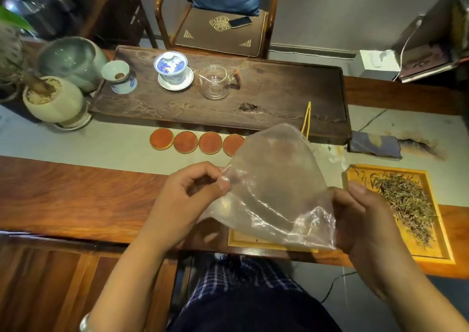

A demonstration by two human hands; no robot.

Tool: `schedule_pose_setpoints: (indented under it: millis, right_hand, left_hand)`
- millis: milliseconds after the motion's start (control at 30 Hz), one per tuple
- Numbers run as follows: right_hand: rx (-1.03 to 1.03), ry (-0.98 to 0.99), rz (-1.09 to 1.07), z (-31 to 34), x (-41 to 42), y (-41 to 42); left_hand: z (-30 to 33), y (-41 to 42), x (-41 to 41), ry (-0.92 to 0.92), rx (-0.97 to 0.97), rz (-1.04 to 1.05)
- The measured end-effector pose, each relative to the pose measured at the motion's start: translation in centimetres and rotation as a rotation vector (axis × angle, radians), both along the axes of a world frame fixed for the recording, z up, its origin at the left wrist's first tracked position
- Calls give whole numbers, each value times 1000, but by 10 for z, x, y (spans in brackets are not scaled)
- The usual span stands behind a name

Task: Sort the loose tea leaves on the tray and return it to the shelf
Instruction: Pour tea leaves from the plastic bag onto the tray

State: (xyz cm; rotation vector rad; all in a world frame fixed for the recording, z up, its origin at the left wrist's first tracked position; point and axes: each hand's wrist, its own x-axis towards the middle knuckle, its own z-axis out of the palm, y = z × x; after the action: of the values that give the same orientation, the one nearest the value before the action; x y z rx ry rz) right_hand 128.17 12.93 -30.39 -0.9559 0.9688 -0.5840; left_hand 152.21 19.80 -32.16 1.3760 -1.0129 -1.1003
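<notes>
Both hands: left hand (193, 192) and right hand (365, 217) pinch clear plastic bag (274, 187) | tea leaves (406, 202) unsorted on tray (431, 253) | shelving pending

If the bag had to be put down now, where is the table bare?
Bare wood lies left of the left hand, below the coasters. The pale runner left of them is free too. The right side is crowded: the tea tray, its leaves and the plastic bag.

A clear plastic bag (274, 187) shows the red-brown desk (76, 199) through it. Dull green-brown tea leaves (406, 202) lie on a yellow tray (441, 243). Four orange-red coasters (198, 141) have gold rims; the lidded cup (171, 66) is white with blue painting.
</notes>
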Motion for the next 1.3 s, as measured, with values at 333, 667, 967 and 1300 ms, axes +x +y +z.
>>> schedule_pose_setpoints:
  millis: [333, 667, 967, 1300]
  right_hand:
    - [91, 53, 12, -40, 58, -26]
    - [-196, 149, 300, -66, 128, -24]
    - [-212, 171, 392, -112, 221, -5]
    - [-211, 310, 314, -207, 299, 24]
  left_hand:
    - [-21, 27, 30, -170, -33, -24]
    - [-65, 43, 78, 290, 431, 205]
    - [-109, 50, 147, -11, 364, 486]
    - [-178, 49, 251, -344, 521, 579]
